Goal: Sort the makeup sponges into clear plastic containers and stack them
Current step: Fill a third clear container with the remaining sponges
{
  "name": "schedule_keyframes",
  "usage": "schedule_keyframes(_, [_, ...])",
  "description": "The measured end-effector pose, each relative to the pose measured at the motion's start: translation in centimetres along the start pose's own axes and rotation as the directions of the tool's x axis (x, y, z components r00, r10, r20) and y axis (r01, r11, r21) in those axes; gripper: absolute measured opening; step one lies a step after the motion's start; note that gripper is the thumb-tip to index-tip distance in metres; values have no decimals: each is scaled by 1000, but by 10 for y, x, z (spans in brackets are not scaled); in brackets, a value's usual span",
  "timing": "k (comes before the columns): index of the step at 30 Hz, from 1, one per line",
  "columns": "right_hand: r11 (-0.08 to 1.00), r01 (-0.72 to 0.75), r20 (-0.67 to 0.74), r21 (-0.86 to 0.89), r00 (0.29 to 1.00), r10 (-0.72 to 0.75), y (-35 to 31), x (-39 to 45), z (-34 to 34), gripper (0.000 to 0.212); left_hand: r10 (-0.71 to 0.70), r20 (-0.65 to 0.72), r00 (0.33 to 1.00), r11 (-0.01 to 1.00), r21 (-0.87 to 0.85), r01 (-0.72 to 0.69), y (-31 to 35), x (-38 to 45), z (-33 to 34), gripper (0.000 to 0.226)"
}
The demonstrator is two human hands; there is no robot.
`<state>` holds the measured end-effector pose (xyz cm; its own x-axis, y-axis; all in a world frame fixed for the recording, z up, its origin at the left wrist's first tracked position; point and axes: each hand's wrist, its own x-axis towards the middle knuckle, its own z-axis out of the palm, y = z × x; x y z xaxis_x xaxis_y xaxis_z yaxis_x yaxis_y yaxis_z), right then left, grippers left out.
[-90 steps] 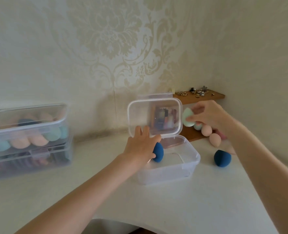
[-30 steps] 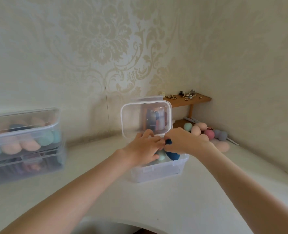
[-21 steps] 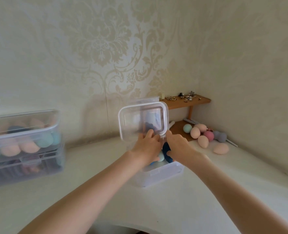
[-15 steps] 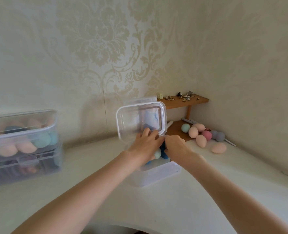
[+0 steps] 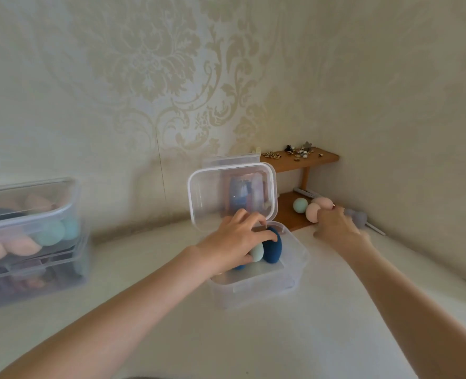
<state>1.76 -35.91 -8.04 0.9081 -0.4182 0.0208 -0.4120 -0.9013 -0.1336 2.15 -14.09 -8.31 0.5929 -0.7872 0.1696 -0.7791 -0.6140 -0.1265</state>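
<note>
Two damask-papered walls (image 5: 149, 77) behind white tabletop (image 5: 253, 337)

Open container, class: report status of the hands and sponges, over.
Left hand steadies sponges in open container. Right hand reaches loose sponge pile, grasp unclear. Lid up; nothing in the way.

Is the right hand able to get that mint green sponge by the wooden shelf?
Probably yes. The right hand is already beside the loose sponges, and the mint green sponge sits just past the peach sponge, uncovered, with nothing over it.
</note>
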Motion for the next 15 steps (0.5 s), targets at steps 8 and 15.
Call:
schedule_keyframes(8, [968,110,-329,225,944,-31,-9,-9,-24,21,4,-16,1000,1000,-1,-4,0,-1,1,54])
schedule_keyframes(15, [12,-105,102,994,926,-363,-55,-68,-61,24,6,11,1000,997,-75,-5,-3,-3,1,59])
